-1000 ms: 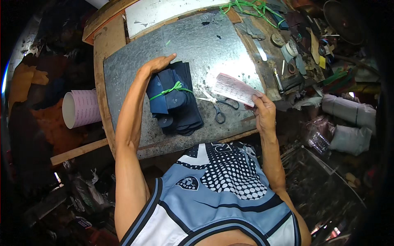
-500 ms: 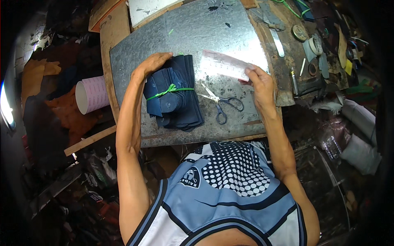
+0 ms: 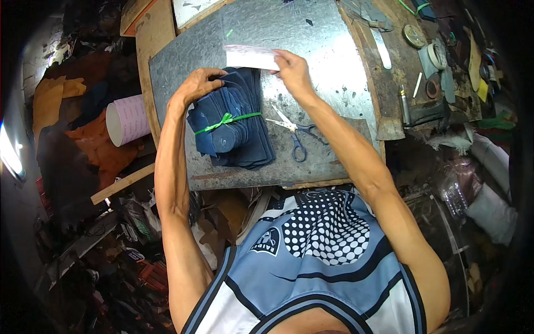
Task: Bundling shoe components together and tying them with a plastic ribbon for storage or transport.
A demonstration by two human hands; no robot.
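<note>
A bundle of dark blue cut pieces (image 3: 245, 142), likely leather or fabric, lies on the metal-topped table, tied round with a green string (image 3: 227, 118). My left hand (image 3: 201, 88) pinches the upper edge of the bundle, where the top pieces lift and curve slightly. In my right hand (image 3: 292, 72), a pale printed paper slip (image 3: 250, 57) is held by one end. The slip hovers just beyond the bundle's far edge. Scissors (image 3: 295, 131) with dark handles lie partly spread to the right of the bundle, below my right forearm.
Tape rolls (image 3: 436, 57), a metal blade (image 3: 380, 49) and a hammer-like tool (image 3: 425, 115) crowd the wooden bench at right. A pink-and-white roll (image 3: 127, 121) stands left of the metal tabletop (image 3: 189, 61). Brown and orange hides (image 3: 92, 142) hang further left.
My right hand has carried the paper slip leftward to the bundle's far edge. My left fingers have curled onto the upper pieces, lifting them a little.
</note>
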